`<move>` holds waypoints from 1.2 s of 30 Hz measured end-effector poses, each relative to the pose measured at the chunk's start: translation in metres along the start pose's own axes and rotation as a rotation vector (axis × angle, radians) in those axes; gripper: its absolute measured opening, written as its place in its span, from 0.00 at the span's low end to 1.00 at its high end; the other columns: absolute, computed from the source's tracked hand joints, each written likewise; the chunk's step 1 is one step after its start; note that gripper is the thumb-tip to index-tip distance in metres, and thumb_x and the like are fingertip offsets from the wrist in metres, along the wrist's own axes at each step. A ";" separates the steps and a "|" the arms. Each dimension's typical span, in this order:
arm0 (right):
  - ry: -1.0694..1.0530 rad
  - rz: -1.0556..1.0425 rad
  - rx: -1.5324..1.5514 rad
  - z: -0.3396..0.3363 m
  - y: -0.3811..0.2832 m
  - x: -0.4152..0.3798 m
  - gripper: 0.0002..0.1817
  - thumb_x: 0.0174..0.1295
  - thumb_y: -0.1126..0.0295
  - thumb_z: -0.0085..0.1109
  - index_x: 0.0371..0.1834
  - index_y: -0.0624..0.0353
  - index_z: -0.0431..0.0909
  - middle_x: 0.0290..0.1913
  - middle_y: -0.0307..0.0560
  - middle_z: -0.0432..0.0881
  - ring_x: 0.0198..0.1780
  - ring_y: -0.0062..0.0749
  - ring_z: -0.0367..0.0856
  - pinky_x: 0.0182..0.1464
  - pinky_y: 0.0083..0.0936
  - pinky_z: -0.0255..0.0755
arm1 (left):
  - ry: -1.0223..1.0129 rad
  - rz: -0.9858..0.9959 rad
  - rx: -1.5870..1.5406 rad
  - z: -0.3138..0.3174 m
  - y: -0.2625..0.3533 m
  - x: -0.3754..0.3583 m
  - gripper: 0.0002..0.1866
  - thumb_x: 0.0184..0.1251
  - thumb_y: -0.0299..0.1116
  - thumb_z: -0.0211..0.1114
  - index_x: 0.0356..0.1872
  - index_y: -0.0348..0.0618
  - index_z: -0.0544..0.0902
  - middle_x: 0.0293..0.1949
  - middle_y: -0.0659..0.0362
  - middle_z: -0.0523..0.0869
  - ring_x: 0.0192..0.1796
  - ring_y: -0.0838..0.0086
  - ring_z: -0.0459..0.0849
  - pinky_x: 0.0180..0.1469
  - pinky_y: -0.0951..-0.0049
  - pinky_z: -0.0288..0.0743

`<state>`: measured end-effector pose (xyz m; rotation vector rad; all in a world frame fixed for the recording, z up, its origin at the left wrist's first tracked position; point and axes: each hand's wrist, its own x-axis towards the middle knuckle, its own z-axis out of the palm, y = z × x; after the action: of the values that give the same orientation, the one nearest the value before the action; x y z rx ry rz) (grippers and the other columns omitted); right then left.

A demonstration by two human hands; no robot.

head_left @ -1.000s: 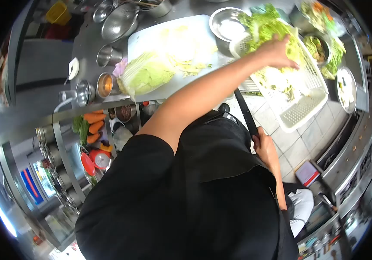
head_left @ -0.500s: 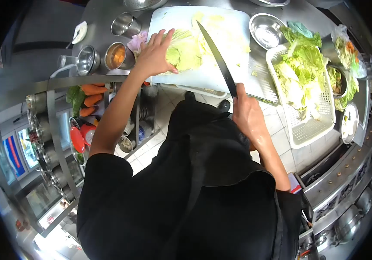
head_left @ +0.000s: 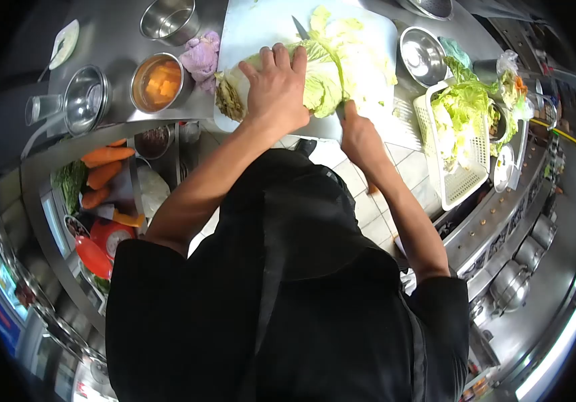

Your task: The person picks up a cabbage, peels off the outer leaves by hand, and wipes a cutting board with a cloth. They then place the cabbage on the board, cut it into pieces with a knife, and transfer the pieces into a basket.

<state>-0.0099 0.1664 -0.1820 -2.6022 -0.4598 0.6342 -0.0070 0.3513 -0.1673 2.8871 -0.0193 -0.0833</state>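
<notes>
A pale green cabbage (head_left: 323,77) with a brownish end lies on the white cutting board (head_left: 241,30). My left hand (head_left: 276,87) presses down on it from above, fingers bent over its top and holding it. The handle of a long kitchen knife (head_left: 299,28) is closed in my right hand (head_left: 363,137), at the board's near edge. The blade runs along the right side of the cabbage; its dark tip shows beyond, while the middle is mostly hidden by leaves. Loose cut leaves (head_left: 368,60) spread over the board to the right of the blade.
A white basket (head_left: 459,191) of leaves stands at right, beside a steel bowl (head_left: 423,56). On the left are a pink cloth (head_left: 201,60), a pot with orange pieces (head_left: 157,84), an empty steel pot (head_left: 168,21) and a steel bowl (head_left: 85,100). Carrots (head_left: 107,157) sit on a lower shelf.
The knife has moved left and now lies against the cabbage. My left hand has shifted right over the cabbage, with its fingers more bent. The camera view has moved too.
</notes>
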 end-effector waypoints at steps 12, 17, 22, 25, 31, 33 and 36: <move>-0.033 -0.007 -0.009 0.034 0.032 -0.003 0.20 0.56 0.79 0.48 0.53 0.66 0.60 0.31 0.70 0.78 0.34 0.64 0.79 0.36 0.50 0.71 | 0.007 0.008 -0.072 -0.003 -0.012 0.002 0.50 0.35 0.44 0.77 0.64 0.39 0.62 0.56 0.46 0.69 0.62 0.54 0.66 0.56 0.33 0.60; 0.017 0.034 0.261 0.006 0.012 0.035 0.15 0.60 0.75 0.48 0.48 0.68 0.63 0.25 0.72 0.77 0.24 0.61 0.78 0.28 0.45 0.71 | 0.020 0.057 -0.124 -0.012 -0.024 -0.018 0.61 0.31 0.51 0.80 0.69 0.43 0.55 0.65 0.45 0.62 0.67 0.53 0.62 0.60 0.29 0.54; 0.155 -0.006 -0.028 -0.062 -0.015 -0.027 0.16 0.62 0.74 0.49 0.51 0.68 0.60 0.24 0.73 0.76 0.28 0.68 0.76 0.31 0.53 0.67 | -0.107 -0.059 -0.044 -0.018 -0.029 -0.016 0.59 0.32 0.47 0.80 0.69 0.43 0.55 0.62 0.45 0.64 0.65 0.54 0.63 0.62 0.37 0.56; 0.003 0.144 -0.079 -0.081 -0.044 -0.067 0.18 0.63 0.74 0.49 0.53 0.67 0.59 0.23 0.72 0.76 0.31 0.68 0.76 0.33 0.54 0.67 | -0.096 -0.072 -0.035 -0.016 -0.025 -0.016 0.53 0.35 0.43 0.79 0.66 0.44 0.58 0.57 0.48 0.67 0.61 0.54 0.66 0.61 0.48 0.61; -0.082 0.105 -0.038 -0.026 -0.040 -0.036 0.19 0.53 0.82 0.45 0.51 0.66 0.61 0.25 0.66 0.77 0.30 0.64 0.77 0.34 0.53 0.69 | -0.110 -0.115 -0.060 -0.022 -0.022 -0.016 0.47 0.38 0.38 0.76 0.63 0.42 0.61 0.54 0.50 0.66 0.56 0.53 0.68 0.58 0.58 0.66; 0.017 0.010 -0.010 0.007 -0.030 0.001 0.19 0.53 0.84 0.41 0.51 0.67 0.61 0.26 0.66 0.78 0.33 0.64 0.77 0.36 0.52 0.69 | 0.014 -0.031 -0.114 -0.014 -0.023 -0.018 0.46 0.34 0.36 0.75 0.60 0.31 0.63 0.54 0.39 0.69 0.54 0.51 0.69 0.59 0.57 0.62; 0.032 -0.048 -0.022 0.008 -0.024 0.000 0.11 0.60 0.77 0.44 0.43 0.70 0.59 0.22 0.71 0.76 0.30 0.68 0.77 0.33 0.55 0.69 | 0.036 -0.030 -0.098 -0.007 -0.021 -0.018 0.45 0.35 0.34 0.73 0.60 0.31 0.63 0.53 0.38 0.69 0.54 0.51 0.69 0.59 0.56 0.62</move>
<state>-0.0193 0.1896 -0.1774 -2.6093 -0.5200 0.5740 -0.0242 0.3737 -0.1652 2.7906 0.0336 -0.0369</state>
